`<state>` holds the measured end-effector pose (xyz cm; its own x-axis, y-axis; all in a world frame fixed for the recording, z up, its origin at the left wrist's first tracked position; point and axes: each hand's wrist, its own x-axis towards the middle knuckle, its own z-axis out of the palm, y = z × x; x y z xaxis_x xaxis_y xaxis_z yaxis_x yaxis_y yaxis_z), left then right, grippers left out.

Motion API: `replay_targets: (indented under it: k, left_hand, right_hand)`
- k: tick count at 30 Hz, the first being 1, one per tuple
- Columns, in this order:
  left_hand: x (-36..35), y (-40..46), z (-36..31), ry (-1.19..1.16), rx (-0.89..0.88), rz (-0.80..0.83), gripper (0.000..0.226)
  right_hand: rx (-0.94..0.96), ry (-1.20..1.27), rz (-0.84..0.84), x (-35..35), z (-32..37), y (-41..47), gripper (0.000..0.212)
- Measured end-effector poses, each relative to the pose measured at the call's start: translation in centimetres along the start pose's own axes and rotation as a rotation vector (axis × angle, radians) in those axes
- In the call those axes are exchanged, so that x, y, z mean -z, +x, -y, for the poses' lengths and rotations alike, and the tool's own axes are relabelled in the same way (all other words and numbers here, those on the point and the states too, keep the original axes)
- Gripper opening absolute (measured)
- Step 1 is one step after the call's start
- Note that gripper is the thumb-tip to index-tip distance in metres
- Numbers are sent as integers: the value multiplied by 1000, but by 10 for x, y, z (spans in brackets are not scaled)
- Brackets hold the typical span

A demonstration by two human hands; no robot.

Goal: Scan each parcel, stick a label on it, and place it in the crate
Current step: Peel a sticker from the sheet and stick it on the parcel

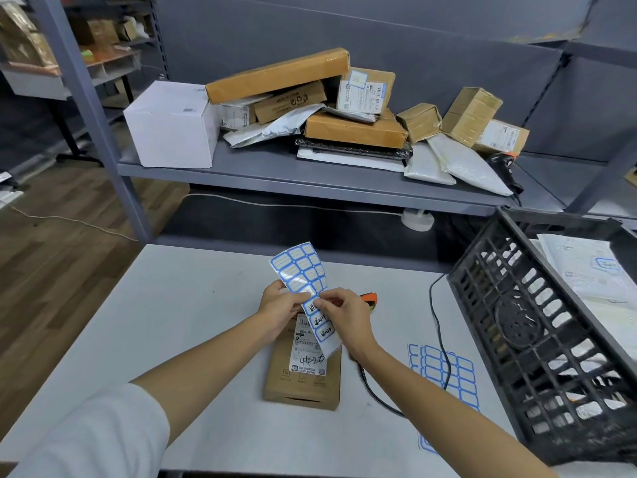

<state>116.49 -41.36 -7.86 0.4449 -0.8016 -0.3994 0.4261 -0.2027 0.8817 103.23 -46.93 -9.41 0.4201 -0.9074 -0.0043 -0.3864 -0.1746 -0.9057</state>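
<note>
We've got the label sheet (302, 278) pinched in both hands: left hand (278, 302) grips its edge, right hand (345, 312) fingertips nip a label mid-sheet. Sheet's held above the brown parcel (303, 377), flat on the white table (193, 305). Black crate (537, 343) sits to the right w/ parcels inside.

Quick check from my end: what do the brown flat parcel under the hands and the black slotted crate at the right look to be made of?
The brown flat parcel looks like matte kraft cardboard: dull tan faces, folded edges, a white paper shipping label stuck on top. The black slotted crate appears to be moulded hard plastic: uniform black lattice walls with a faint sheen and a scuffed rim. Neither can be confirmed by touch.
</note>
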Motion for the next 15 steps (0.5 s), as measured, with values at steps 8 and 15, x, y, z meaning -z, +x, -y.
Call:
replay_targets:
  k: [8, 15]
  left_hand:
    - [0, 3, 3, 31, 12, -15, 27]
    - [1, 5, 0, 4, 14, -32, 15]
  right_hand:
    - [-34, 10, -20, -4, 0, 2, 20]
    - [16, -11, -62, -8, 1, 4, 4]
